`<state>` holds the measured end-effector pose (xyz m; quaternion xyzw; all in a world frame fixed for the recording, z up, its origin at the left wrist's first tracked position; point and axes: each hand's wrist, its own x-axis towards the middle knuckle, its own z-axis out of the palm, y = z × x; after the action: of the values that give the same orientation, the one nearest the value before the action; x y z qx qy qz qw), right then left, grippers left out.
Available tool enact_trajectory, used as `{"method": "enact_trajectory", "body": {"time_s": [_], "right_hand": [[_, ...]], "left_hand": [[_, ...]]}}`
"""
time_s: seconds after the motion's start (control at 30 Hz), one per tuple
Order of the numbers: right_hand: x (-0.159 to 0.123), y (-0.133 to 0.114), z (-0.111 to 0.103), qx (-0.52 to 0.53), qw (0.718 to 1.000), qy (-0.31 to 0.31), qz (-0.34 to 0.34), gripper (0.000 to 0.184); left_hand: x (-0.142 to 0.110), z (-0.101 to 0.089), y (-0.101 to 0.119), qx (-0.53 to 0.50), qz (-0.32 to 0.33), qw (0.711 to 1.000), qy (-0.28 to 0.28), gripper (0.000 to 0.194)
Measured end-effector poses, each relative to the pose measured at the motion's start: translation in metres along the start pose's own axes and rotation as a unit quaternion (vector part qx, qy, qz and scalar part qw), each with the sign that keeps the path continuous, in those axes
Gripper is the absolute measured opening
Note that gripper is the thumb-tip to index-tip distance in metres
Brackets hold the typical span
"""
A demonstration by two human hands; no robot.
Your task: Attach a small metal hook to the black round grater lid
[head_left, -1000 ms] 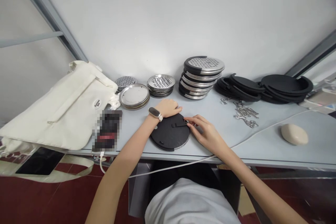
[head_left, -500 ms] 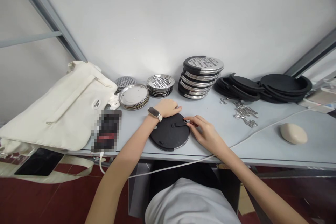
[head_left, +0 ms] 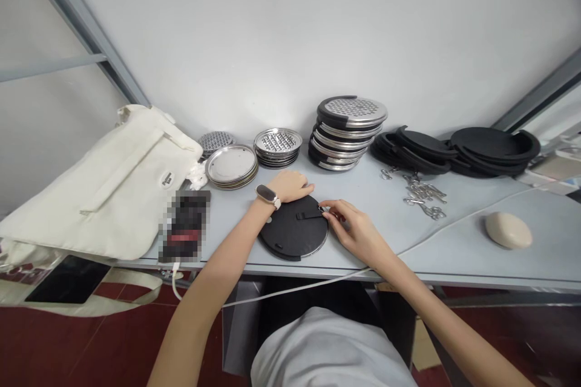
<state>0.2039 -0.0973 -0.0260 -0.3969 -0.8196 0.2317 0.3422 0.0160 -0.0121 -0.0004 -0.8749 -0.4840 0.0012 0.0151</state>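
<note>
Right hand (head_left: 356,227) pinches what seems a small metal clip (head_left: 321,209) at the right edge of the black disc (head_left: 295,236); left hand (head_left: 290,186) rests at its far edge, grip unclear to me. I judge the disc, flat on the tabletop (head_left: 381,208), stiff and light, best held by its rim. Behind it I count one tall stack (head_left: 348,136), three metal piles (head_left: 278,145) leftward, two black piles (head_left: 492,148) rightward.

A loose, pale grey-white cloth top (head_left: 327,351) creases softly across the front, above a plain black lower garment (head_left: 351,308). A slim wristwatch (head_left: 266,194) with a dark, rounded oblong face and pale strap (head_left: 278,204) circles the left wrist (head_left: 263,210).
</note>
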Motion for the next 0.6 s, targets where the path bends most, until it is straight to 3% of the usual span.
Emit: {"method": "enact_trajectory", "body": {"time_s": [0.6], "right_hand": [[-0.0009, 0.0016, 0.0014, 0.009, 1.000, -0.007, 0.022, 0.020]], "left_hand": [[0.0013, 0.0031, -0.0018, 0.001, 0.002, 1.000, 0.006, 0.052]]}}
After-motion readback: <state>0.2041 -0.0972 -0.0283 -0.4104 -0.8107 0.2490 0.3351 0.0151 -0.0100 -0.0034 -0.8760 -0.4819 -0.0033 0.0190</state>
